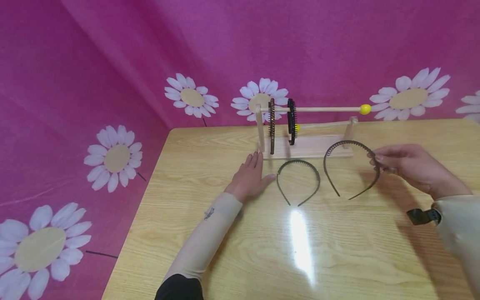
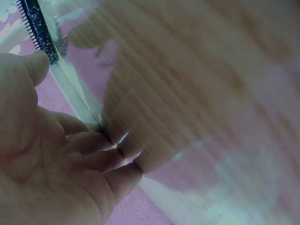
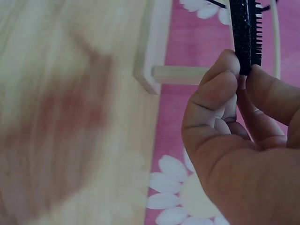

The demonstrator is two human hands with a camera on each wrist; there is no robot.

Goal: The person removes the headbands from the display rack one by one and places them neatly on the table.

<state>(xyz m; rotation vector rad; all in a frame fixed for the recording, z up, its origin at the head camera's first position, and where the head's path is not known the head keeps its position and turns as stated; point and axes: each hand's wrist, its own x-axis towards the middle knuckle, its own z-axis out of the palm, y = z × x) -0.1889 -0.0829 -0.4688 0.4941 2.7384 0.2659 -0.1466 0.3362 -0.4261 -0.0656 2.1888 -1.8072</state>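
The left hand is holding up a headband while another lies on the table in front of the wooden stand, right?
Wrong hand: the right hand holds up a headband, as the head view shows, while another headband lies on the table in front of the wooden stand.

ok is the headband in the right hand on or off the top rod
Off: the right hand holds the headband clear of the top rod, where two other headbands hang.

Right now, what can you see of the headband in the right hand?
The held headband is a dark, speckled, plastic-looking arch with inner teeth and free ends. The right hand pinches one side. In the head view it appears right of the loose headband, ends pointing down; whether they touch the table is unclear.
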